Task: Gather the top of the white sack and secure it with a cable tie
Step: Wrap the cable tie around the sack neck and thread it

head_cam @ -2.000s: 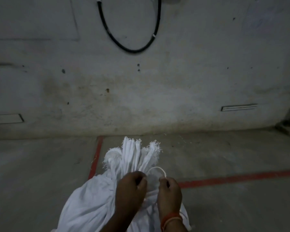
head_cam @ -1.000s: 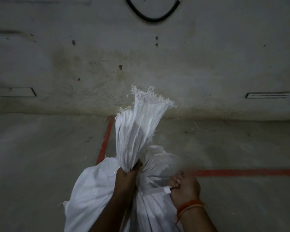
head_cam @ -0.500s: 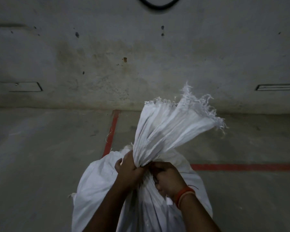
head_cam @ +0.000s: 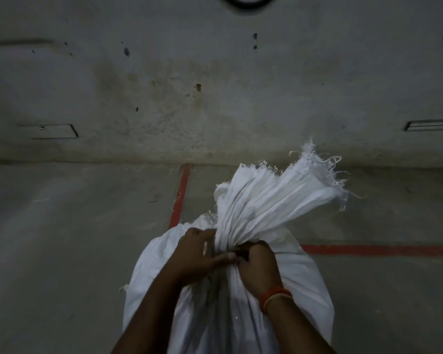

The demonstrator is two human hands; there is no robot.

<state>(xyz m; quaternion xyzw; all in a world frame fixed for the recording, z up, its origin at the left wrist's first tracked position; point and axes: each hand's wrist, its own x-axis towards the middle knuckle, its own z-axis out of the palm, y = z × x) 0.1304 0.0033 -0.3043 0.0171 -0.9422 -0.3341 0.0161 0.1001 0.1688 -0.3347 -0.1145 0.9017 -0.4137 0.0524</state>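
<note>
A full white sack stands on the floor in front of me. Its gathered, frayed top fans out up and to the right. My left hand is wrapped around the bunched neck from the left. My right hand, with an orange band on the wrist, pinches the neck from the right, touching the left hand. A short white sliver, possibly the cable tie, shows by my left fingers; the rest of the tie is hidden between my hands.
The sack rests on a grey concrete floor with red painted lines running right and away. A stained concrete wall rises close behind. A black cable loop hangs at the top.
The tie loop was pulled tight around the neck. My right hand came back in from the right to the neck, and the gathered top swung from upright to leaning right.
</note>
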